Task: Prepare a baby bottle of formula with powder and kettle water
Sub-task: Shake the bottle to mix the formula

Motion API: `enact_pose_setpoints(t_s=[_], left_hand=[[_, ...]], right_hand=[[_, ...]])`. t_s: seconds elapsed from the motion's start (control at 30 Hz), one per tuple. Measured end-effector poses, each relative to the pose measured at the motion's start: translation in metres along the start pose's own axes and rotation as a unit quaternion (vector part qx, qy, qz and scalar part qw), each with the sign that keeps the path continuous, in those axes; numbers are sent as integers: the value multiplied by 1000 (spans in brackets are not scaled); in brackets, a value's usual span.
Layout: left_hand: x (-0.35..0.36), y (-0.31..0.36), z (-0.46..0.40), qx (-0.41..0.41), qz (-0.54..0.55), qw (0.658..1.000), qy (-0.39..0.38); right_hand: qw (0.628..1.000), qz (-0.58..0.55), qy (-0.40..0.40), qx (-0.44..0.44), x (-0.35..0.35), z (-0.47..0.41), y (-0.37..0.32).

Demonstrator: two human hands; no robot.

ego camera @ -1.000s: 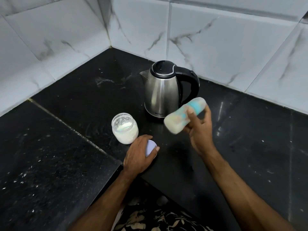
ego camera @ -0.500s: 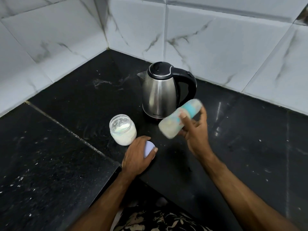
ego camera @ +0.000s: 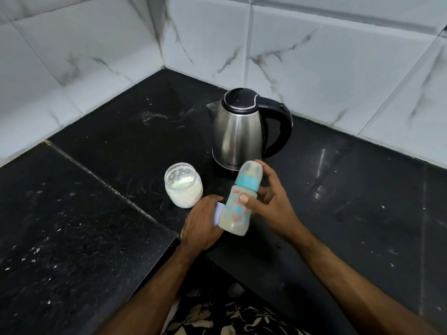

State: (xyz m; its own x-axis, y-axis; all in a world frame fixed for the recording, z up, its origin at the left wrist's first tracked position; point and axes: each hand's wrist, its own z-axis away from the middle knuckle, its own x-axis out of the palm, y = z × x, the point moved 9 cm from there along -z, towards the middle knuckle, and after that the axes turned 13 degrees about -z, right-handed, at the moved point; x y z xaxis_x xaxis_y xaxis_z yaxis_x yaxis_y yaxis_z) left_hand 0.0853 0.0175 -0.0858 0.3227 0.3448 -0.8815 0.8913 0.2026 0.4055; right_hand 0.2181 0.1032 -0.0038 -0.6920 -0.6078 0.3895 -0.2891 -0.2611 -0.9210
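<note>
My right hand (ego camera: 273, 209) grips a baby bottle (ego camera: 239, 206) with a teal collar and clear cap, nearly upright, its base just above the counter. Milky liquid fills the bottle. My left hand (ego camera: 200, 226) rests on the counter over a pale lilac lid (ego camera: 218, 213), which shows only at its edge beside the bottle. An open glass jar of white powder (ego camera: 184, 187) stands just left of both hands. A steel kettle (ego camera: 238, 131) with a black lid and handle stands behind the bottle.
The black stone counter (ego camera: 96, 213) runs into a corner of white marble-look tiles (ego camera: 314, 56). The counter's inner edge cuts in near my left wrist, with patterned fabric (ego camera: 232, 320) below it.
My right hand has swung the bottle from a tilted, sideways pose near the kettle down and toward me, so it now stands nearly upright next to my left hand. My left hand stayed on the lid.
</note>
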Motion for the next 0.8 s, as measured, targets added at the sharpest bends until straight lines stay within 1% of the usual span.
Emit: enact_pose_setpoints(t_s=[0.03, 0.07, 0.1, 0.17, 0.2, 0.23, 0.27, 0.33, 0.37, 0.4, 0.43, 0.47, 0.53, 0.57, 0.6, 0.63, 0.67, 0.73, 0.77, 0.8], left_hand=[[2, -1, 0, 0, 0, 1000, -2], [2, -3, 1, -2, 2, 1000, 6], [1, -4, 3, -11, 2, 1000, 15], [0, -6, 6, -31, -5, 999, 28], [-1, -6, 6, -34, -6, 999, 31], [-2, -5, 6, -35, -6, 999, 31], [-4, -3, 4, -29, -3, 999, 30], [-5, 1, 2, -3, 12, 1000, 25], [-4, 3, 1, 6, 14, 1000, 20], [-3, 2, 2, 5, 14, 1000, 15], [-2, 1, 2, -3, 10, 1000, 14], [-1, -2, 3, -12, 4, 1000, 20], [-1, -5, 5, -31, -3, 999, 27], [-1, -6, 6, -37, -5, 999, 28], [-1, -5, 6, -36, -4, 999, 29], [-2, -4, 5, -34, -4, 999, 30], [-3, -4, 4, -27, -4, 999, 34], [-2, -1, 0, -8, 6, 1000, 19], [-1, -1, -2, -4, 8, 1000, 4], [1, -1, -3, -3, 10, 1000, -4]], right_hand=[[1000, 12, -6, -3, -1, -2, -1], [1000, -2, 18, -16, -7, -6, -6], [997, -33, 65, -28, -19, -11, -12], [977, -118, 169, -52, -45, -18, -23], [968, -149, 194, -62, -52, -18, -23], [967, -159, 191, -60, -50, -17, -21], [974, -148, 167, -49, -43, -16, -16], [994, -73, 76, -11, -17, -7, -2], [999, -36, 29, 1, -6, -4, 4], [1000, -14, 9, 0, -4, -3, 6], [999, -18, 24, -14, -8, -7, 1], [996, -47, 70, -30, -18, -12, -7], [974, -132, 177, -57, -44, -18, -23], [963, -158, 208, -69, -52, -20, -28], [961, -167, 210, -73, -53, -21, -29], [966, -159, 191, -66, -46, -19, -26], [977, -135, 154, -51, -34, -16, -21], [997, -54, 49, -20, -5, -5, -6], [1000, -20, 4, -8, 5, -1, 1], [1000, -5, -11, -10, 8, 0, 2]])
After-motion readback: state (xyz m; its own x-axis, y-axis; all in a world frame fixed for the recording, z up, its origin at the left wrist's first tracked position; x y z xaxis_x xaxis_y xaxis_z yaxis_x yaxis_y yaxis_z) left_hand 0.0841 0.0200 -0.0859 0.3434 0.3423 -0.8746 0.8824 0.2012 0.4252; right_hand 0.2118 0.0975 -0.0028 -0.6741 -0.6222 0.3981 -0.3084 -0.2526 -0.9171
